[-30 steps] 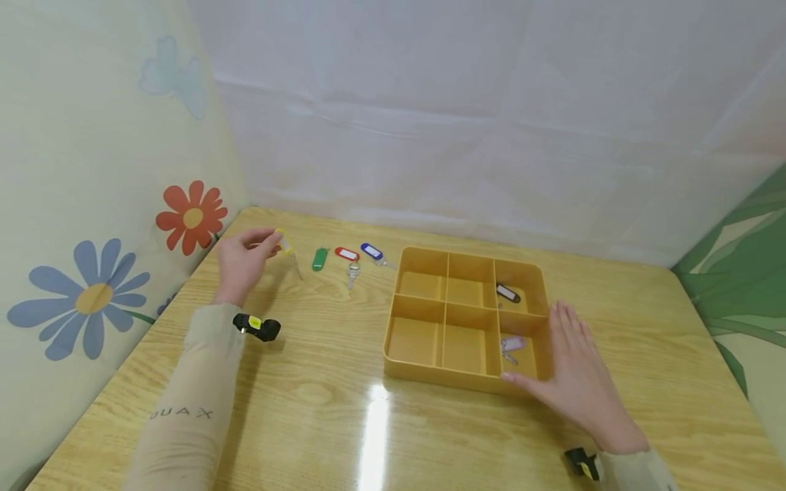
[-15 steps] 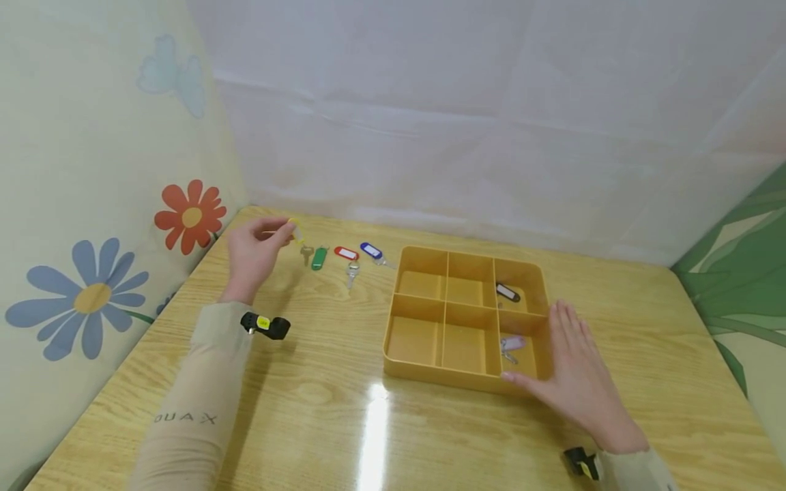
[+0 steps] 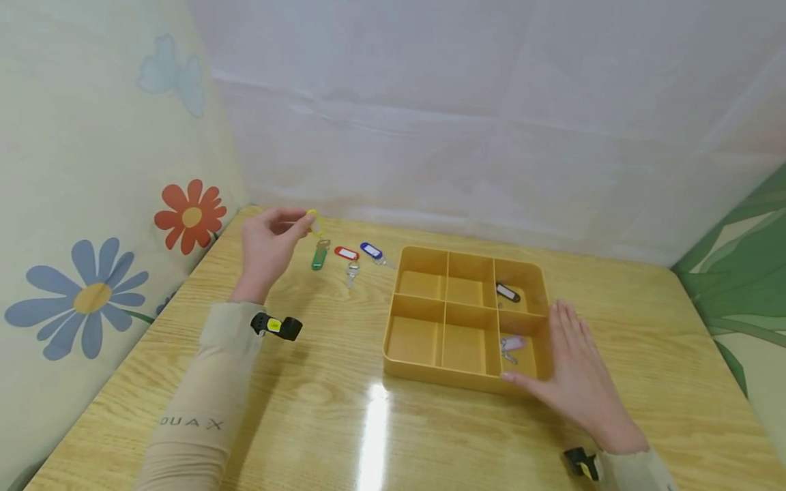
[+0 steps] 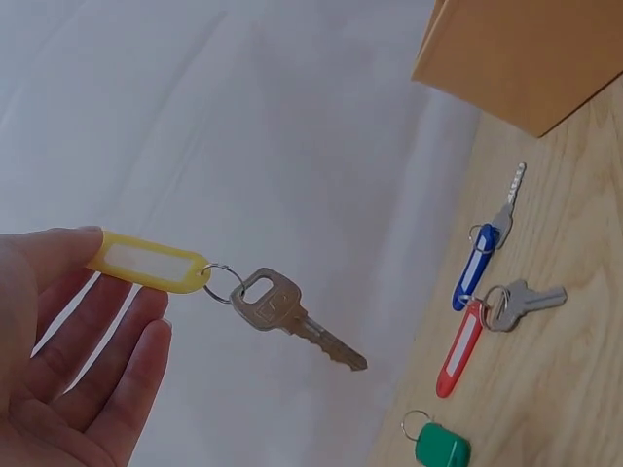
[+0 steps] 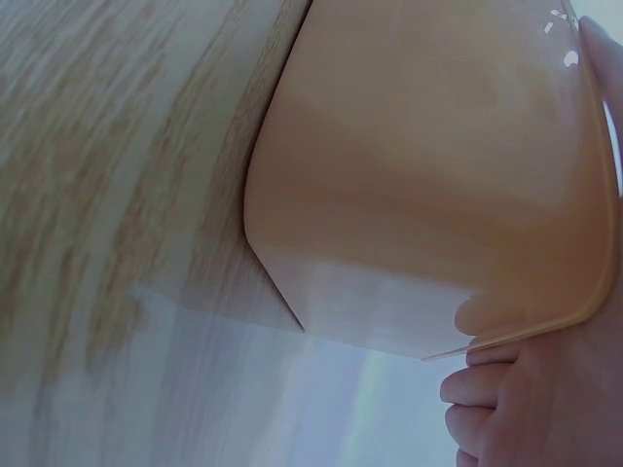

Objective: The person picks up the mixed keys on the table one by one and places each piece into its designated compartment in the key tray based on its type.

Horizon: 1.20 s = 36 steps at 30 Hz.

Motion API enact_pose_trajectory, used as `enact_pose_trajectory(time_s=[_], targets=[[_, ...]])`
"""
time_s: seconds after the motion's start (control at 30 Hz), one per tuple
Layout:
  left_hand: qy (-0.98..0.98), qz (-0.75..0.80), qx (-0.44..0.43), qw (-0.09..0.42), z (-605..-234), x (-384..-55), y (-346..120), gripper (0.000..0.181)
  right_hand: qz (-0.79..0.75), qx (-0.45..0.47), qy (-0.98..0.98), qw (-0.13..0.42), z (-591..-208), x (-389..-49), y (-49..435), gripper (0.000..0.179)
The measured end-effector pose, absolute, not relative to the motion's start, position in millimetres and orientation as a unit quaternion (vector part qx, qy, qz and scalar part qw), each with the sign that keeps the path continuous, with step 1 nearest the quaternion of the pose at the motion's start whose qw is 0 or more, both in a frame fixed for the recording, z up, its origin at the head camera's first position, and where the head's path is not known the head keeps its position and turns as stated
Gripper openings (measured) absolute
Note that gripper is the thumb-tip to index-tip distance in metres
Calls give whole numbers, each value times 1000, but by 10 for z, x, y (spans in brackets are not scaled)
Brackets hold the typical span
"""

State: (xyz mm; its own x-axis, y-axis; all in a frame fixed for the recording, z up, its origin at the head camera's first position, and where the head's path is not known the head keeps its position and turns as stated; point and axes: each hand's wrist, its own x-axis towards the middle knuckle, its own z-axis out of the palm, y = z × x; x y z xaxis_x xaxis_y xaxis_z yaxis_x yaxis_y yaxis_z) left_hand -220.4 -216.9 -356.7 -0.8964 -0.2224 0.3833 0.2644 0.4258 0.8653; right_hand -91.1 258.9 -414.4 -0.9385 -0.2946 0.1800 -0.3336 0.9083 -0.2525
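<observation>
My left hand [image 3: 269, 249] pinches a yellow key tag [image 4: 151, 265] between thumb and fingers. From its ring hangs a silver key [image 4: 275, 305], raised over the table; in the head view it overlaps the green key tag [image 3: 318, 260]. My right hand [image 3: 580, 378] rests along the right side of a tan six-compartment organizer [image 3: 448, 380], fingers straight on the far part and thumb at the front right corner. Inside its right column, a black key tag [image 3: 507, 292] lies in the back compartment and a purple key tag [image 3: 512, 343] with a key in the front one.
To the organizer's left lie a red key tag [image 3: 346, 254] and a blue key tag [image 3: 371, 250], each with a key. A white cloth [image 3: 454, 136] hangs behind the wooden table [image 3: 307, 382]. A flower-patterned cloth [image 3: 80, 170] borders the left.
My left hand has carried the yellow key tag and its key to the right and farther back, from left of the green tag to over it. The right hand has stayed still.
</observation>
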Motion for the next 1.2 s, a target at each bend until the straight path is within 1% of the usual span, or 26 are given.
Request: enact_pose_trajectory(time_s=[0.3,0.7,1.2], targets=[[-793,-561,-53,231,-3433,-2131,-1981,25,140,159,-975,67,-4128,-915,2590,128],[-788,-565,-81,229,-3376,-2099,-1824,23,142,160,-975,66,-4130,-908,2587,129],[-769,-582,-123,236,-3233,-2006,-1631,15,139,156,-976,65,-4130,-913,2582,129]])
